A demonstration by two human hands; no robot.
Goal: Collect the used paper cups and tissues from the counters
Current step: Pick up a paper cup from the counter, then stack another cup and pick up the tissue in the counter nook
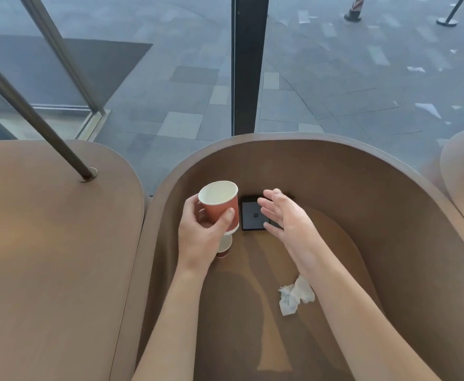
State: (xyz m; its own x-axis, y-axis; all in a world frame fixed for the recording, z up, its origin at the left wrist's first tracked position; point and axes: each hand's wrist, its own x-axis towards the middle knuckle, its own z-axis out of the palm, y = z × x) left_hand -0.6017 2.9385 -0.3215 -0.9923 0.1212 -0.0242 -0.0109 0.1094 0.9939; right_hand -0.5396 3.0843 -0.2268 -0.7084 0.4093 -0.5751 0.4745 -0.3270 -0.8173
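Raised counter wall (390,171) rings the tissue (296,296); open above.

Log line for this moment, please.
left hand: grip on red paper cup | right hand: open, empty | crumpled white tissue: on brown counter, uncollected

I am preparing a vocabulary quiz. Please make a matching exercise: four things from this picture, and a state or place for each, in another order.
Things:
1. red paper cup
2. crumpled white tissue
3. black square panel
4. right hand

States:
A. open, holding nothing
B. lying loose on the brown counter
C. set flat in the counter
D. held in the left hand

Pairs: 1-D, 2-B, 3-C, 4-A
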